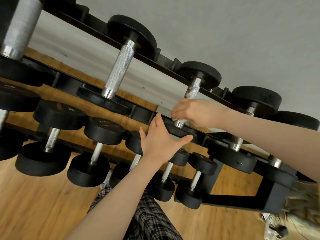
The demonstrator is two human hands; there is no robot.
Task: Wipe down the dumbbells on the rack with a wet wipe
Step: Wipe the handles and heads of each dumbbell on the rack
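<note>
the right hand [194,112] curls its fingers round the wet wipe [181,121] on the handle of a top-rack dumbbell [192,91]. the left hand [161,137], fingers spread flat, steadies its near head; best to twist the wipe fully around the knurling while bracing.

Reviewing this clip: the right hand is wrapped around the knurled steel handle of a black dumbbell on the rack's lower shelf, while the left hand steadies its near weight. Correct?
Not quite. The head view shows that black dumbbell with the knurled steel handle on the black rack's upper shelf, not the lower. The rest holds: right hand grips the handle, left hand steadies the near weight.
</note>
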